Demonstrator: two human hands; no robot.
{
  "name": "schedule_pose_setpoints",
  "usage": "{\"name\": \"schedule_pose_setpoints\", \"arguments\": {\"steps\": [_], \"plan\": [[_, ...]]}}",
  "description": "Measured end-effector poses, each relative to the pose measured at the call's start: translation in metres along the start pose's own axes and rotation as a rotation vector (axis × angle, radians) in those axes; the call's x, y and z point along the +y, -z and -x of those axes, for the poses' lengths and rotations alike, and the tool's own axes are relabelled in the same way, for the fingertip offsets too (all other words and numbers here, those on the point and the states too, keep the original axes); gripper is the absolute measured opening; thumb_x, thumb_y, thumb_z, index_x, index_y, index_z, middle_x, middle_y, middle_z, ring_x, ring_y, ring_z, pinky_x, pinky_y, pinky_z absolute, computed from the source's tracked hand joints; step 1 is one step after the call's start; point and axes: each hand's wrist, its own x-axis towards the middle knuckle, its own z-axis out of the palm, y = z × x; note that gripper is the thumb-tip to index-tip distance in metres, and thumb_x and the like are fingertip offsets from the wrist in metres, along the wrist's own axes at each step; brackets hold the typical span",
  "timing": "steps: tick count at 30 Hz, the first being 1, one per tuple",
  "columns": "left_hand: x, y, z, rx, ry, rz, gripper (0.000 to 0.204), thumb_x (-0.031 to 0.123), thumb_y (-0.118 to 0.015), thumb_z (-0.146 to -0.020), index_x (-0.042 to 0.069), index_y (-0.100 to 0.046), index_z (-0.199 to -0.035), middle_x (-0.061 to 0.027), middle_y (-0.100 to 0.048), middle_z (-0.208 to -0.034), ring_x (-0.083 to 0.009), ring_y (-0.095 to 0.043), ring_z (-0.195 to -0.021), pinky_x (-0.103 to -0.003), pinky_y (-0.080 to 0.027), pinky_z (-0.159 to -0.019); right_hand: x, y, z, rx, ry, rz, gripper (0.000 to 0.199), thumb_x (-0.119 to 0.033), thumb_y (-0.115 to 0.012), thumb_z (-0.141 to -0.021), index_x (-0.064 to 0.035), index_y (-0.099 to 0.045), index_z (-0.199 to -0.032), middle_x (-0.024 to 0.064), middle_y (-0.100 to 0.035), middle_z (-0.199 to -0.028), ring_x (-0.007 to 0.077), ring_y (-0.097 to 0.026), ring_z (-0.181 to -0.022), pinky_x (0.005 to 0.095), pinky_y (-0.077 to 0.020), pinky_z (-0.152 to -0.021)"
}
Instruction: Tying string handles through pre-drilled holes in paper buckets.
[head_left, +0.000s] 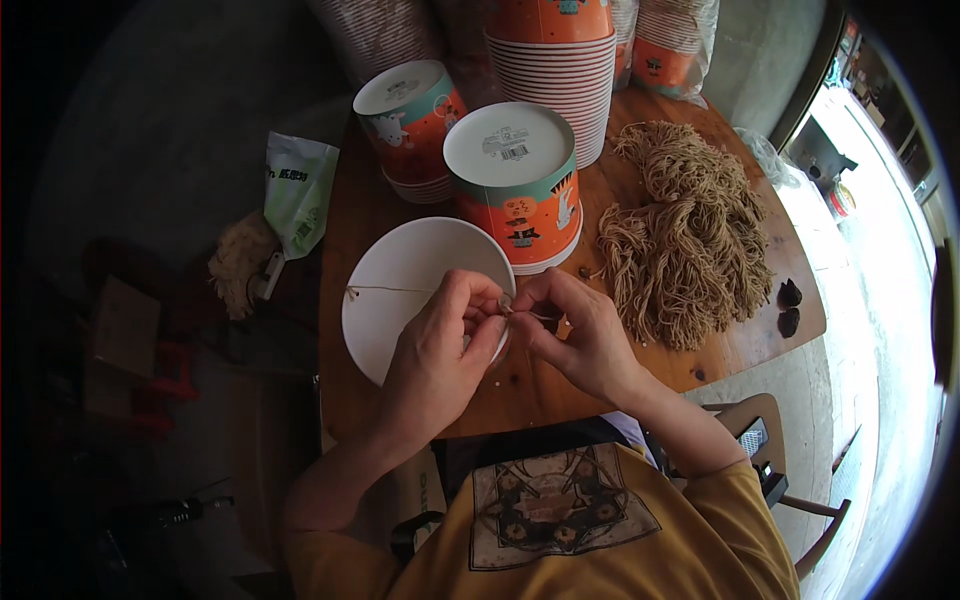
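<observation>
- Cord (390, 289): thin, tan; runs from a small knot at the left wall of the white tub, across the opening, and passes behind the left hand.
- Cord at the fingers: a short twisted bit shows between the two sets of fingertips, at the tub's right rim; a thin end sticks out below the right fingers.
- Left hand (437, 350): thumb and index drawn together, narrow, pinching the cord from the left; other fingers curled.
- Right hand (578, 335): thumb and index likewise narrow, on the cord from the right, nearly meeting the left tips. Exact loop under the tips too small to tell.
- White tub (425, 248): open side up, interior visible, partly covered by the left hand.
- Orange printed tub (520, 215): upside down, just beyond the white one; another orange tub (410, 130) leans behind it, left.
- Tall stack of tubs (555, 90): farther back.
- Heap of tan cords (700, 240): right of the hands, on the wooden table (800, 262).
- Two small dark objects (789, 308): near the table's right edge.
</observation>
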Motion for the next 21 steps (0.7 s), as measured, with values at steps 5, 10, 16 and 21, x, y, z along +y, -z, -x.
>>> {"name": "schedule_pose_setpoints", "arguments": {"steps": [5, 10, 16, 21], "plan": [[-0.0011, -0.0038, 0.0002, 0.036, -0.04, -0.04, 0.02, -0.002, -0.059, -0.086, 0.002, -0.048, -0.103, -0.0127, -0.061, -0.09, -0.0239, -0.064, -0.08, -0.034, -0.052, -0.07, 0.0013, 0.0023, -0.001, -0.008, 0.019, 0.016, 0.013, -0.005, -0.065, -0.083, -0.0015, -0.057, -0.093, 0.0073, -0.059, -0.083, 0.0149, -0.064, -0.074, 0.0273, -0.0524, -0.065], [-0.0032, -0.0025, -0.0013, 0.029, -0.132, -0.156, 0.012, 0.0, -0.057, -0.088, 0.002, -0.05, -0.098, -0.0133, -0.059, -0.088, -0.0311, -0.062, -0.079, -0.039, -0.049, -0.067, 0.0034, 0.0029, -0.0016, -0.013, 0.031, 0.034, 0.014, -0.005, -0.065, -0.083, -0.0018, -0.057, -0.094, 0.0071, -0.059, -0.084, 0.0147, -0.064, -0.074, 0.0271, -0.0523, -0.064], [-0.0005, -0.001, -0.0038, 0.022, -0.164, -0.172, 0.015, -0.003, -0.059, -0.085, 0.002, -0.049, -0.094, -0.0127, -0.057, -0.083, -0.0295, -0.06, -0.073, -0.038, -0.048, -0.062, 0.0035, 0.0005, 0.0003, 0.012, 0.048, 0.019, 0.014, -0.005, -0.066, -0.082, -0.0019, -0.058, -0.093, 0.007, -0.059, -0.083, 0.0155, -0.064, -0.072, 0.0274, -0.052, -0.063], [-0.0038, -0.0039, -0.0039, 0.063, -0.199, -0.131, 0.017, -0.006, -0.059, -0.082, 0.002, -0.049, -0.093, -0.0109, -0.056, -0.081, -0.0251, -0.06, -0.071, -0.034, -0.049, -0.061, 0.0005, -0.0046, 0.0037, 0.055, 0.053, 0.061, 0.015, -0.004, -0.067, -0.08, -0.002, -0.057, -0.091, 0.0071, -0.058, -0.083, 0.0158, -0.062, -0.07, 0.0281, -0.0511, -0.062]]}}
